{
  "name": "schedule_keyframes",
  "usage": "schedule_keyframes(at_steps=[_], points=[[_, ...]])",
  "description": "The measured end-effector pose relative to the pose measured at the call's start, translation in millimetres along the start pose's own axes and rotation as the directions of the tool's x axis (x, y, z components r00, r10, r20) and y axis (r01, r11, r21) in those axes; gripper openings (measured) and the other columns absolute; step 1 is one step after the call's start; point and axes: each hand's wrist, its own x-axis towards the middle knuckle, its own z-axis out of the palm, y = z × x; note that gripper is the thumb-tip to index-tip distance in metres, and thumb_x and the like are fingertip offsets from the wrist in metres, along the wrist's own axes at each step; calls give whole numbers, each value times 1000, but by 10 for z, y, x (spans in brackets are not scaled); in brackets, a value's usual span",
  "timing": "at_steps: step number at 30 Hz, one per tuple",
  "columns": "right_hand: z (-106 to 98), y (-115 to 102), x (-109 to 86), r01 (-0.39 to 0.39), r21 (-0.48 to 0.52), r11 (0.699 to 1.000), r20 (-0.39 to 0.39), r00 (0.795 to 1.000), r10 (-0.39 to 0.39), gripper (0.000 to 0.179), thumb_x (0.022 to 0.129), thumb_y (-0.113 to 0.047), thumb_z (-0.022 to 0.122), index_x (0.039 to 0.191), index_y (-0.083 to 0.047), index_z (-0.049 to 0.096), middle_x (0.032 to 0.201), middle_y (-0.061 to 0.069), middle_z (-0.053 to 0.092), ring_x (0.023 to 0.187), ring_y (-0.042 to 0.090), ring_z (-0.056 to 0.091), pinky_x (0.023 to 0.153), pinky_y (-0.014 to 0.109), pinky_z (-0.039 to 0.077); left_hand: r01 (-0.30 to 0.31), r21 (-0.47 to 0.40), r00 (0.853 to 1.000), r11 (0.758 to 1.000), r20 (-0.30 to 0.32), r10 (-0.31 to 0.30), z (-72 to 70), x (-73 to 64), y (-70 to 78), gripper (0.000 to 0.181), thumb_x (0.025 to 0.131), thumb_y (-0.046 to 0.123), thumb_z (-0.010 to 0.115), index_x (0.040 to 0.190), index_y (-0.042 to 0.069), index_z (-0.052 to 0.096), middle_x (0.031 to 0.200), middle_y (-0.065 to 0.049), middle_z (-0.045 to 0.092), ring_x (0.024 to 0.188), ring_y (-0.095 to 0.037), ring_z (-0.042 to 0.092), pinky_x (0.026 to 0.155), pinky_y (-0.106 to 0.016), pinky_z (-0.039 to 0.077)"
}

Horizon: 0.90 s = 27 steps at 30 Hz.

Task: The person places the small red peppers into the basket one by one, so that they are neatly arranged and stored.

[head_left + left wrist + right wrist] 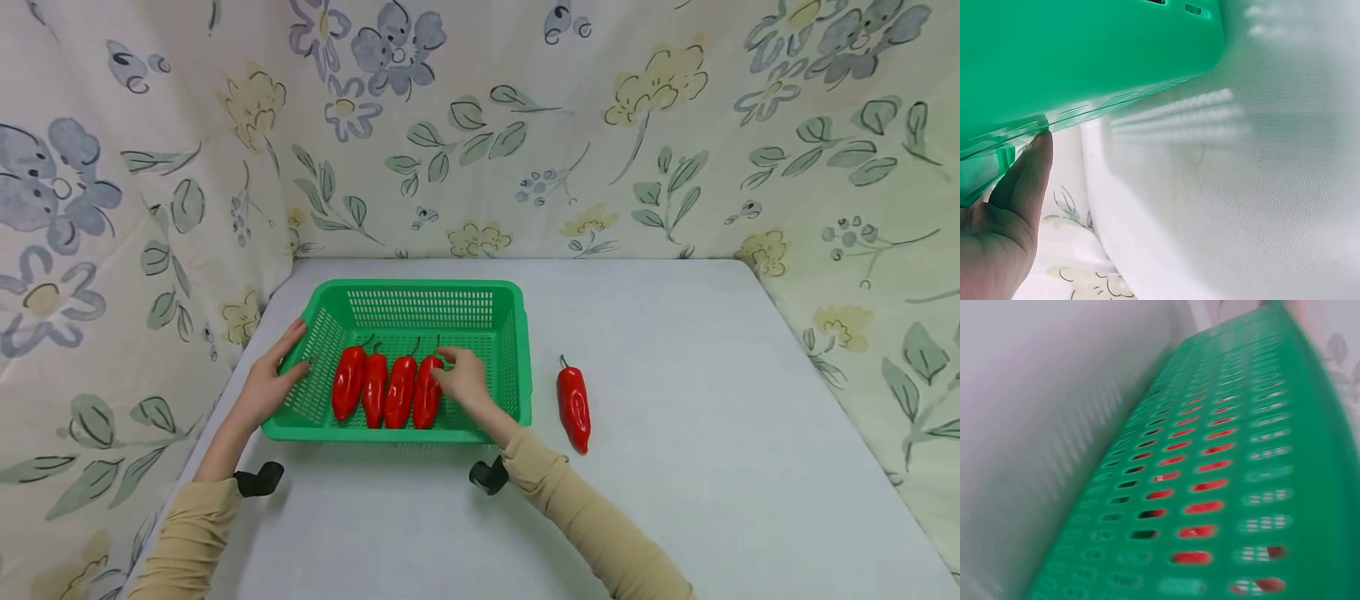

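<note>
In the head view a green plastic basket holds several glossy red peppers lying side by side with their stems away from me. My right hand reaches over the near wall and pinches the rightmost red pepper by its upper part. At the basket's left side, my left hand holds the rim, thumb over it and fingers along the outer wall. The left wrist view shows that hand's fingers against the basket's outside. The right wrist view is blurred and shows the slotted wall, not the fingers.
One more red pepper lies on the white table, right of the basket. Floral cloth hangs behind the table and along both sides. Each wrist carries a black camera.
</note>
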Motion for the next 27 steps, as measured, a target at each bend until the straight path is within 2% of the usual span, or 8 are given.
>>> schedule_keyframes(at_steps=[3, 6, 12, 18, 27], points=[[-95, -17, -74, 14, 60, 998, 23, 1000, -15, 40, 90, -9, 61, 129, -2, 58, 131, 19, 58, 107, 33, 62, 79, 35, 55, -1, -5, 1000, 1000, 1, 1, -1, -5, 10, 61, 97, 12, 51, 152, 18, 24, 160, -2, 14, 144, -40, 15, 106, -67, 23], [-232, -40, -160, 29, 94, 995, 38, 999, -32, 40, 91, -13, 61, 130, -5, 57, 132, 17, 58, 115, 33, 59, 89, 40, 53, 2, 3, 1000, 1000, 0, -2, -2, -8, 8, 61, 97, 13, 50, 152, 18, 24, 160, 0, 14, 144, -40, 16, 106, -67, 23], [-543, -94, -350, 61, 152, 986, 47, 997, -69, 43, 92, -17, 60, 133, -8, 55, 133, 13, 58, 115, 30, 60, 93, 41, 52, 0, 7, 1000, 1000, 1, 0, -2, -2, 4, 61, 97, 12, 51, 152, 17, 24, 160, -1, 14, 144, -42, 16, 105, -68, 24], [-789, -110, -491, 53, 188, 981, 49, 997, -63, 45, 92, -17, 60, 136, -9, 52, 135, 11, 56, 118, 27, 60, 95, 42, 51, -5, -5, 1000, 1000, 4, 5, -20, 0, 15, 61, 96, 11, 51, 151, 16, 26, 160, -5, 15, 144, -41, 15, 106, -68, 23], [-1123, -61, -633, 41, 213, 976, 51, 997, -53, 46, 93, -19, 59, 138, -11, 49, 140, 7, 52, 127, 25, 53, 104, 44, 44, -5, -12, 1000, 1000, 4, 5, -37, 4, -3, 60, 96, 10, 50, 151, 15, 25, 160, -3, 14, 145, -40, 14, 106, -68, 22]])
